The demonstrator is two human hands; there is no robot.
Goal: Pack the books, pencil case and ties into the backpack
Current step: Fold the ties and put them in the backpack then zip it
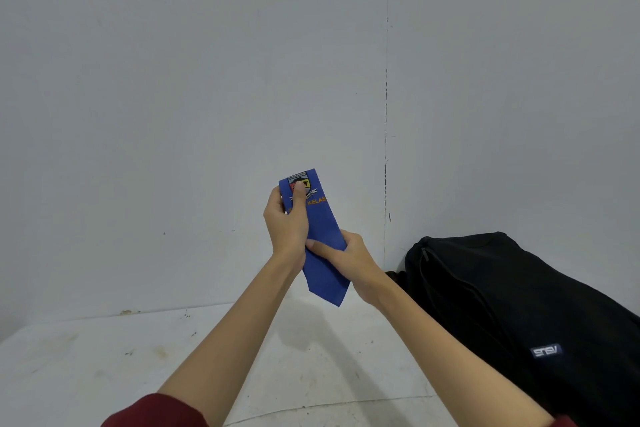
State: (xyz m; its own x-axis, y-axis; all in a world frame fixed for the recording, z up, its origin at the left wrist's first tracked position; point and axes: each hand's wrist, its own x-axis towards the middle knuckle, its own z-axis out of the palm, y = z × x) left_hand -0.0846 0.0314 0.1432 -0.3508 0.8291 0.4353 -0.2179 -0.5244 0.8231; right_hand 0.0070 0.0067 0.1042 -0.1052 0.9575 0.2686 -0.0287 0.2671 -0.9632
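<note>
A folded blue tie (pixel 323 218) with a crest and orange lettering is held up in the air in front of the wall. My left hand (pixel 286 218) grips its upper part, thumb pressed on the crest. My right hand (pixel 346 255) pinches the tie lower down, and the pointed tip hangs below both hands. A black backpack (pixel 502 305) lies on its side on the white surface at the right, against the wall. I cannot tell whether it is open. No books or pencil case are in sight.
The white surface (pixel 104 364) below is scuffed and spotted. A pale wall with a vertical seam (pixel 386 114) stands close behind. A dark object (pixel 394 277) peeks out left of the backpack.
</note>
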